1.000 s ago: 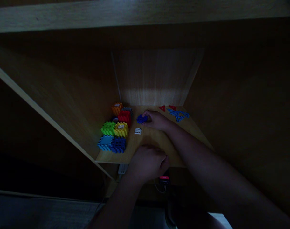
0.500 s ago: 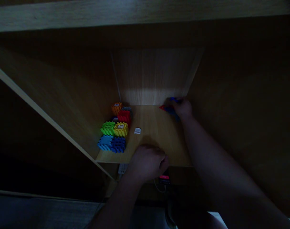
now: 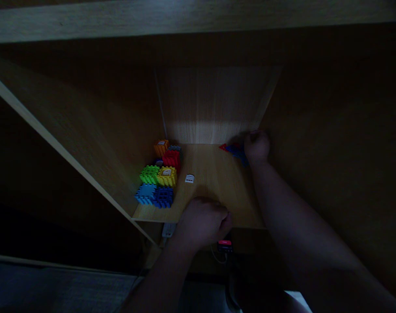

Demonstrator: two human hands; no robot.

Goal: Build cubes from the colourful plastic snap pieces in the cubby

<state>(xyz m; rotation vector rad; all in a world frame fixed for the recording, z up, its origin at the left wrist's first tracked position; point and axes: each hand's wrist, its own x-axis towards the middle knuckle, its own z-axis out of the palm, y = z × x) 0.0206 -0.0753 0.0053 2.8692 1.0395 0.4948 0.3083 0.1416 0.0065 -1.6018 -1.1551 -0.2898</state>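
My right hand (image 3: pixel 257 147) is in the back right corner of the shelf, its fingers curled and mostly hidden from me. Beside its thumb lie blue plastic pieces (image 3: pixel 239 153), along with a small red piece (image 3: pixel 223 147). Over the shelf's front edge is my left hand (image 3: pixel 204 219), closed like a fist; whatever may be inside it does not show. Between the hands and the block group, a small white window-shaped piece (image 3: pixel 189 178) lies flat on the shelf (image 3: pixel 207 167).
Notched block cubes fill the left side: orange (image 3: pixel 161 148), red (image 3: pixel 171 159), green (image 3: pixel 150 174), yellow (image 3: pixel 167 175), light blue (image 3: pixel 146 193) and dark blue (image 3: pixel 163 197). Cabinet walls close both sides. Below are a power strip (image 3: pixel 168 230) and a dark device (image 3: pixel 224 244) with a cable.
My right hand has shifted slightly right, and the blue piece that showed at its fingertips no longer shows there. Blue pieces lie beside the hand. The left hand stays almost still.
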